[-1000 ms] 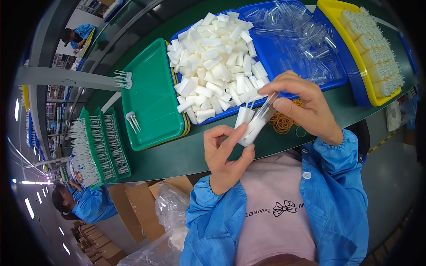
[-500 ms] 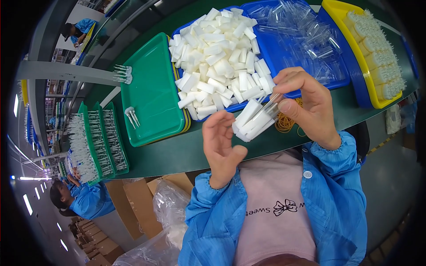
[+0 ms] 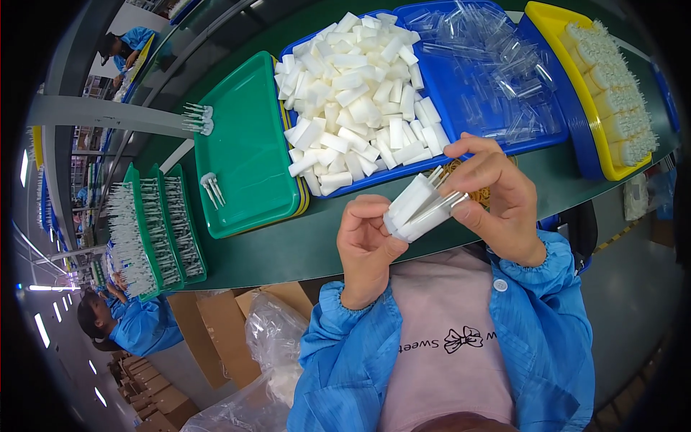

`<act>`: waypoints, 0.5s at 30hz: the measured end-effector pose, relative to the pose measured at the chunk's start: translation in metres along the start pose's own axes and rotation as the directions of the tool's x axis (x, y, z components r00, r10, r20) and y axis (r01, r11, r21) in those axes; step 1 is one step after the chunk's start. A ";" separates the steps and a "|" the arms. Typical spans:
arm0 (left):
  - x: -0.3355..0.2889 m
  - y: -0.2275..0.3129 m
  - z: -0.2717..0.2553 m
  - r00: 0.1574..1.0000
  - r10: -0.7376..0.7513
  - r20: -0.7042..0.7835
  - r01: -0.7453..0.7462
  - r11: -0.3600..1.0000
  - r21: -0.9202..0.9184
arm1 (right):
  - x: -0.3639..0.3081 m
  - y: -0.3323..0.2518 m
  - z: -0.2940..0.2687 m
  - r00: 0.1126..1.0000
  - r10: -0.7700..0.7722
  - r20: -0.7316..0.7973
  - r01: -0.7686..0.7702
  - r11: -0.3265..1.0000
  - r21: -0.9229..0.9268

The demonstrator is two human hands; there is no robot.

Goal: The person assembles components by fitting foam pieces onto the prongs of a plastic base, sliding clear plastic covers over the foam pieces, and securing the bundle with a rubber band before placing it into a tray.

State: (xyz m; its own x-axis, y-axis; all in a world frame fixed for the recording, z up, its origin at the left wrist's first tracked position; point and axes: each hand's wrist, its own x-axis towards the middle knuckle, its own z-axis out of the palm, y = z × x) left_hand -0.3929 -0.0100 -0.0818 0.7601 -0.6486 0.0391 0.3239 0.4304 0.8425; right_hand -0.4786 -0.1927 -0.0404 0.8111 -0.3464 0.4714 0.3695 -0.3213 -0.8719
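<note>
A bundle of white foam pieces with thin pale rods [image 3: 416, 205] is held between my two hands, tilted, its rods pointing up and to the right. My left hand [image 3: 366, 241] pinches the white lower-left end between thumb and fingers. Around the rod end curl the thumb and fingers of my right hand [image 3: 497, 189], the thumb against a rod tip. Right behind the bundle, a heap of white foam pieces [image 3: 353, 101] fills a blue tray. Yellow rubber bands [image 3: 481, 194] lie on the table, partly hidden behind my right hand.
A green tray [image 3: 248, 144] at the left carries two small rod bundles [image 3: 212, 189]. Clear plastic tubes [image 3: 497, 65] lie in a blue tray. Bundled white-tipped pieces stand in a yellow tray [image 3: 543, 21]. Filled green racks [image 3: 188, 237] stand at the left; a cardboard box [image 3: 216, 324] is below.
My left hand has closed from beside the bundle onto its white end. The bundle has tilted and shifted slightly right, and the rods have spread apart near my right fingers.
</note>
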 end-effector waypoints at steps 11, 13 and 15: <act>-0.002 0.002 0.001 0.999 0.041 0.022 -0.041 0.999 -0.006 | 0.001 0.001 0.010 0.996 0.042 0.074 -0.044 0.999 0.021; 0.001 -0.002 -0.004 1.000 0.019 0.005 -0.019 1.000 -0.008 | 0.004 0.006 0.010 0.996 0.050 0.074 -0.051 0.999 0.006; 0.004 -0.006 -0.009 0.999 -0.017 -0.029 0.017 1.000 0.005 | 0.012 0.015 0.008 0.981 0.168 0.101 -0.176 0.981 0.075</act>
State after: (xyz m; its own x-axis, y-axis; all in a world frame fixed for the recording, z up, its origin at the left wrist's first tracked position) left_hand -0.3863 -0.0097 -0.0912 0.7703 -0.6376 0.0090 0.3344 0.4159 0.8457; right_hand -0.4593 -0.1945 -0.0485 0.9032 -0.3048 0.3022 0.2540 -0.1879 -0.9488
